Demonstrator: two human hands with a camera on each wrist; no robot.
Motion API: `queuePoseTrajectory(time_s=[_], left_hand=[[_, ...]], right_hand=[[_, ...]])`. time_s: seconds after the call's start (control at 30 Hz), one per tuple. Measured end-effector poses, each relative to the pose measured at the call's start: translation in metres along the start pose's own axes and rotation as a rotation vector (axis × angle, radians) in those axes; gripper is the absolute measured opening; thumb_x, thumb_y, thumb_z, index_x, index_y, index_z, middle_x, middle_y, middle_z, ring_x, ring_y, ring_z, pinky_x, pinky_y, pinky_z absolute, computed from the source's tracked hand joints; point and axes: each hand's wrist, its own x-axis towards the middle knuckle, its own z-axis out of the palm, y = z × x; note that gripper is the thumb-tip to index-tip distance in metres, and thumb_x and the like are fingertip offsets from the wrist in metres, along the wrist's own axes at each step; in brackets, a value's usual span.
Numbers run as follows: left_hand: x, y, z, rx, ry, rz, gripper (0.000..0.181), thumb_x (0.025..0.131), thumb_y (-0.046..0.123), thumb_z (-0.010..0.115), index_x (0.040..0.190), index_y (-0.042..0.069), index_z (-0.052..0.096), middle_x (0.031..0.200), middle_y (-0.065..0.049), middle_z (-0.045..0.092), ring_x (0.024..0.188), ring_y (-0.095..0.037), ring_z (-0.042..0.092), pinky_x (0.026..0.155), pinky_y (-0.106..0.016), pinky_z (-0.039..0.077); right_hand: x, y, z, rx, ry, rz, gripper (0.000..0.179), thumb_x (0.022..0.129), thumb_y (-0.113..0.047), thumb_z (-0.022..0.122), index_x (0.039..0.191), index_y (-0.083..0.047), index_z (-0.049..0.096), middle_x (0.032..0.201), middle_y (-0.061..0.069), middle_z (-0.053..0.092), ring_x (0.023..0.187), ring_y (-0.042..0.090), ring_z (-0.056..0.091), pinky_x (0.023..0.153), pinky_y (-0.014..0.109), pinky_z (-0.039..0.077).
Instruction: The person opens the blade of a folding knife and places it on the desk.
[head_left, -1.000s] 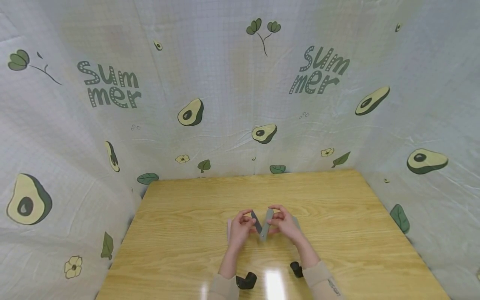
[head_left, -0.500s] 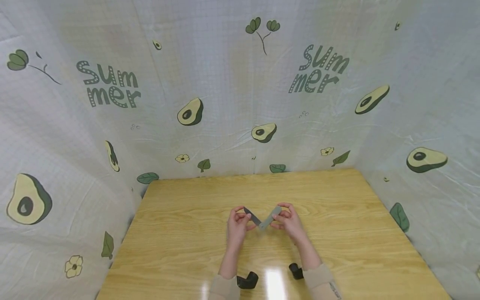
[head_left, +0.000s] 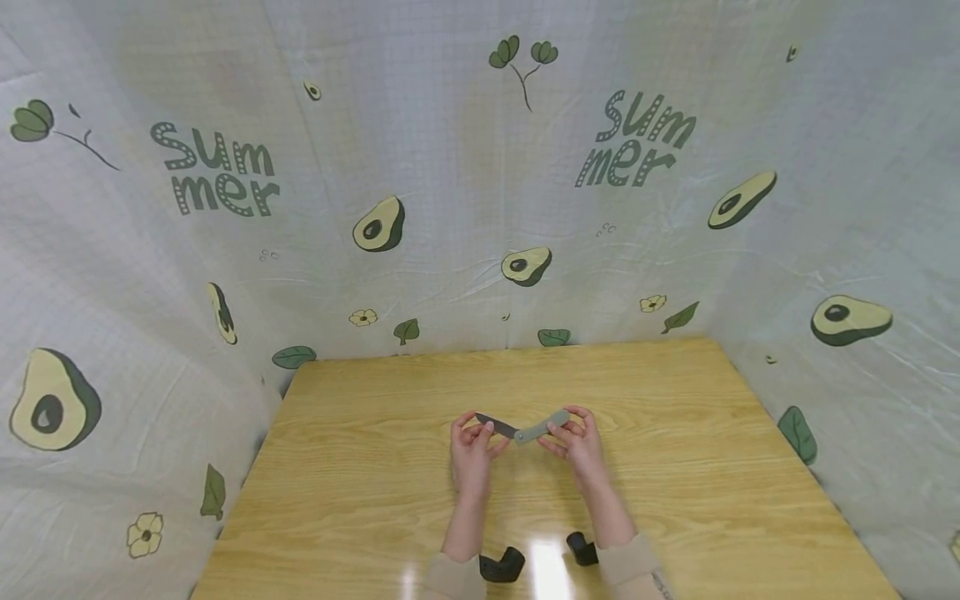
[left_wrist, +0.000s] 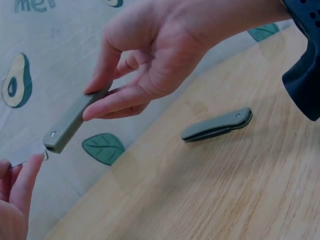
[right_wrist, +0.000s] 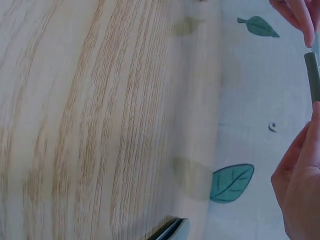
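Observation:
A folding knife (head_left: 543, 427) with a grey-green handle is held up in front of me, its blade (head_left: 497, 426) swung out at a wide angle. My left hand (head_left: 471, 454) pinches the blade between thumb and fingers. The handle is pinched by my right hand (head_left: 585, 450), thumb towards me. In the left wrist view, the left fingertips lie right at the pivot end of the handle. A second, folded knife (left_wrist: 217, 125) with a green handle lies on the table below the right hand. The head view hides it behind my right hand and arm.
The wooden table (head_left: 375, 467) ends at a pale cloth (head_left: 450, 292) printed with avocados, which hangs around its back and sides. Black wrist-worn devices (head_left: 502, 567) sit by both sleeves. At the right wrist view's bottom edge, part of a folded knife (right_wrist: 172, 230) shows.
The knife has opened from a narrow V to a wide angle. My hands have moved apart, the left one leftward with the blade, the right one rightward with the handle.

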Motion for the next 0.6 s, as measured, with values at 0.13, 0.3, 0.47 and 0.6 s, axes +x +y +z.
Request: queuePoseTrajectory(time_s=[0.13,0.3,0.47,0.6], left_hand=[[-0.002,-0.001,0.003,-0.049,0.026,0.031,0.036,0.093,-0.005,0.058,0.125,0.000,0.043,0.091,-0.007,0.050,0.084,-0.017,0.062,0.074,-0.041,0.062],[-0.004,-0.001,0.005,-0.111,0.036,0.053,0.034,0.094,-0.006,0.056,0.123,0.003,0.042,0.091,-0.007,0.050,0.086,-0.019,0.063,0.075,-0.040,0.062],[-0.004,-0.002,0.007,-0.167,0.046,0.059,0.036,0.094,-0.008,0.054,0.126,-0.002,0.037,0.091,-0.008,0.049,0.087,-0.021,0.064,0.077,-0.043,0.061],[-0.006,-0.002,0.010,-0.198,0.053,0.062,0.038,0.095,-0.008,0.053,0.128,-0.004,0.033,0.092,-0.009,0.048,0.088,-0.021,0.061,0.083,-0.050,0.058]], right_hand=[[-0.001,0.001,0.004,0.053,0.030,-0.017,0.045,0.094,0.009,0.053,0.130,-0.005,0.029,0.098,0.004,0.053,0.089,0.014,0.061,0.086,0.039,0.059],[-0.004,0.001,0.008,0.102,0.043,-0.053,0.040,0.095,0.008,0.053,0.123,-0.012,0.032,0.095,0.000,0.052,0.089,0.013,0.059,0.086,0.037,0.060],[-0.007,0.001,0.012,0.138,0.070,-0.066,0.039,0.095,0.008,0.053,0.122,-0.013,0.032,0.094,-0.001,0.053,0.089,0.012,0.060,0.086,0.036,0.059],[-0.007,0.000,0.013,0.184,0.083,-0.058,0.040,0.096,0.007,0.052,0.124,-0.011,0.030,0.094,-0.002,0.055,0.088,0.010,0.061,0.087,0.035,0.059]])
